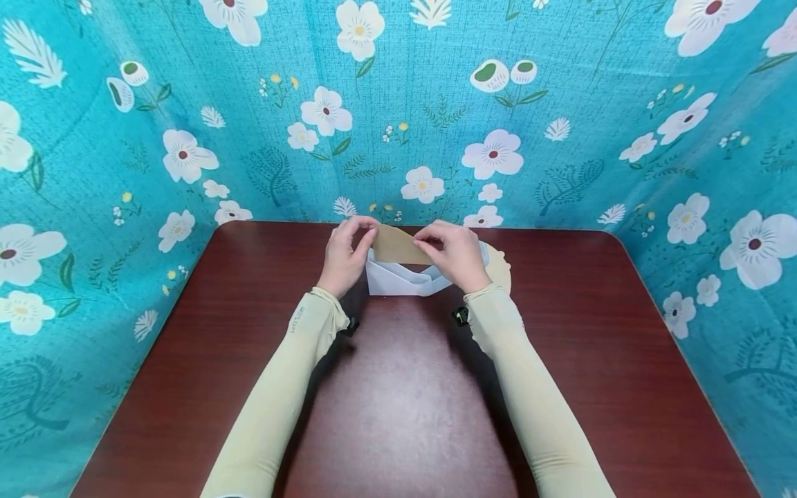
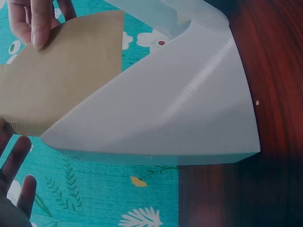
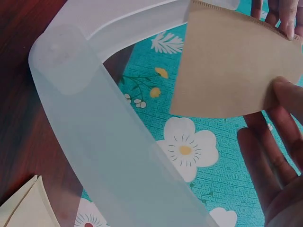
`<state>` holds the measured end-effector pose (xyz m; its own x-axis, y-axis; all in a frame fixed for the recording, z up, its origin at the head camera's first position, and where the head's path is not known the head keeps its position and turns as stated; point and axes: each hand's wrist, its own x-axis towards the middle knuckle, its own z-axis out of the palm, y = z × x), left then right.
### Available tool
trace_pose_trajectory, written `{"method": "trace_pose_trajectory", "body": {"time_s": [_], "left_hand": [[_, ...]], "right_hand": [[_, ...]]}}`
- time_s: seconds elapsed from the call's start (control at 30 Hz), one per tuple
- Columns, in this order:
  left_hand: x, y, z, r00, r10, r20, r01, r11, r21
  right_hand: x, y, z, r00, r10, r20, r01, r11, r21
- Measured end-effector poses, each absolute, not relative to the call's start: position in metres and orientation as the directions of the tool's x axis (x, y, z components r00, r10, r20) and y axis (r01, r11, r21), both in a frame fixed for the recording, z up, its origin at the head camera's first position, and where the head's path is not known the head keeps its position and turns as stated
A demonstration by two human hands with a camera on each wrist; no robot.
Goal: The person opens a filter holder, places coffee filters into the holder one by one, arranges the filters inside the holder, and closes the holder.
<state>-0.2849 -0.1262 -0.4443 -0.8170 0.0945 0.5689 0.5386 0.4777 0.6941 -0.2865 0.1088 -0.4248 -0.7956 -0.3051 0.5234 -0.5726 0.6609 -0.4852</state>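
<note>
A brown paper coffee filter [image 1: 395, 247] with a crimped edge is held up between both hands over an open, low-fronted white holder [image 1: 394, 281]. My left hand [image 1: 344, 254] pinches the filter at its left, crimped edge. On the opposite side my right hand [image 1: 459, 257] pinches it between thumb and finger, as the right wrist view shows on the filter [image 3: 232, 61]. The holder has a translucent side [image 3: 106, 137] and a sloping white wall [image 2: 180, 104]. In the left wrist view the holder wall hides the filter's lower corner.
To the right of the holder, partly behind my right forearm, lies a cream-coloured piece [image 1: 501, 270] with a wavy edge. All stands near the back of a dark red-brown table [image 1: 249, 332]. Blue flowered cloth [image 1: 398, 104] hangs behind and at both sides.
</note>
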Motion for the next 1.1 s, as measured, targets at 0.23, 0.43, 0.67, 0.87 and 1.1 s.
{"method": "trace_pose_trajectory", "body": {"time_s": [0.23, 0.43, 0.67, 0.87, 1.1], "left_hand": [[-0.284, -0.128, -0.451, -0.845, 0.109, 0.524, 0.503, 0.494, 0.709], [-0.285, -0.130, -0.458, -0.863, 0.119, 0.491, 0.476, 0.519, 0.710], [-0.286, -0.131, -0.466, -0.887, 0.118, 0.447, 0.440, 0.513, 0.737], [-0.288, -0.131, -0.472, -0.902, 0.132, 0.412, 0.420, 0.491, 0.763], [-0.285, -0.130, -0.473, -0.908, 0.142, 0.394, 0.411, 0.482, 0.774]], "right_hand": [[-0.289, 0.106, -0.432, -0.813, -0.325, 0.483, -0.553, 0.690, -0.466], [-0.290, 0.103, -0.439, -0.830, -0.349, 0.435, -0.534, 0.724, -0.437], [-0.290, 0.099, -0.441, -0.851, -0.362, 0.380, -0.510, 0.741, -0.437], [-0.292, 0.098, -0.448, -0.853, -0.365, 0.374, -0.508, 0.747, -0.429], [-0.296, 0.094, -0.458, -0.857, -0.362, 0.368, -0.499, 0.762, -0.412]]}}
